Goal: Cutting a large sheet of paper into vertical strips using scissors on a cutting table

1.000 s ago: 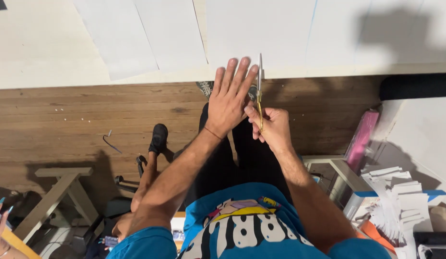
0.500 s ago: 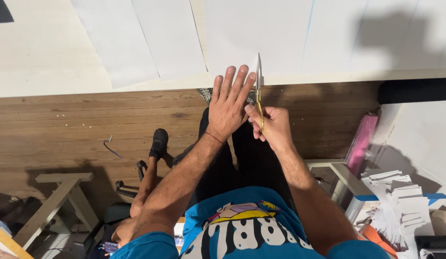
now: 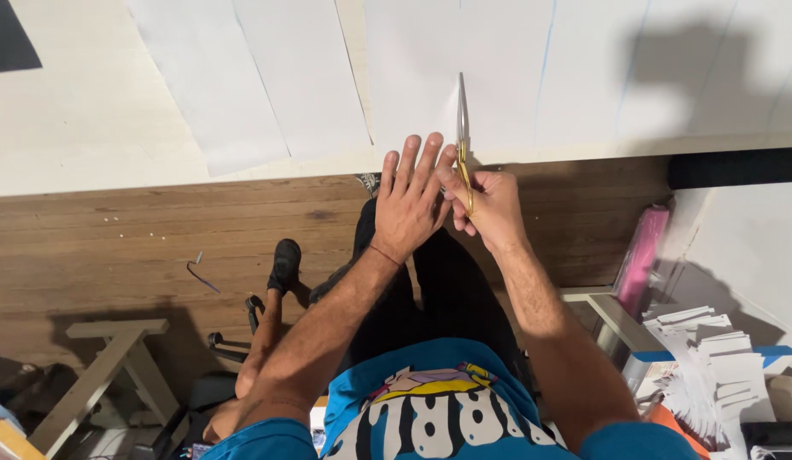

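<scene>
Large white paper sheet [image 3: 413, 77] spread flat on the pale tabletop [image 3: 89, 128], near edge just over the table's front rim, a cut already running up from that edge. Gold-handled scissors with slim steel blades [image 3: 462, 140] standing in that cut, tips pointing away from the body, handles just at the table edge. Right hand [image 3: 491, 209] clenched through the scissor loops, knuckles below the rim. Left hand [image 3: 410, 200] released and flat, fingers spread, lying just left of the blades with fingertips at the paper's edge; whether pressing down or only resting, cannot tell. Probably light, thin and floppy paper, prone to buckle, slide on the smooth tabletop or tear off-line; best pinned flat close beside the blades, not pinched. Scissors stiff, sharp at the tips, safest held by the loops only. Further white sheets [image 3: 242, 77] to the left on the same table; stack of cut white paper strips [image 3: 711, 358] below and right of the table, near a pink roll [image 3: 641, 251].
</scene>
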